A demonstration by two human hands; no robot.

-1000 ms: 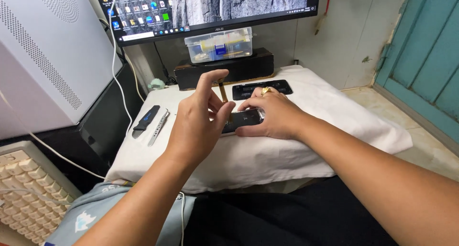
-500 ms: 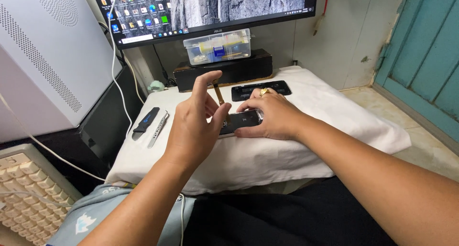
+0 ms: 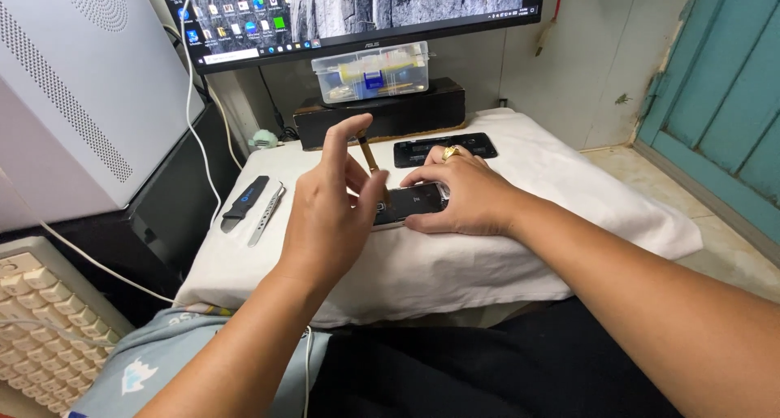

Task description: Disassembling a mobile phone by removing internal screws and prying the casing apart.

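A white cloth (image 3: 520,247) covers a low, padded surface in front of the person. Behind it a monitor (image 3: 357,8) stands on a dark long box (image 3: 382,117), with a clear plastic box (image 3: 372,71) of small parts on top of that box. At the left is a white computer case (image 3: 77,85), and a beige keyboard (image 3: 36,320) lies in the lower left corner. At the right are a teal door (image 3: 723,85) and a tiled floor (image 3: 715,239). On the cloth, left of the hands, lie a dark pry tool (image 3: 244,201) and metal tweezers (image 3: 266,213) just beside each other. A black phone back cover (image 3: 445,148) lies near the dark box.

The left hand (image 3: 329,215) is raised above the cloth, index finger pointing up, and it pinches a thin yellow-brown screwdriver (image 3: 370,156) between thumb and fingers; the tool stands almost upright, with its tip down toward the opened phone (image 3: 406,204). The right hand (image 3: 463,194), with a gold ring (image 3: 449,151), lies flat on the phone and presses it onto the cloth, fingers spread and not closed around it. The phone rests in the middle of the cloth, between both hands.
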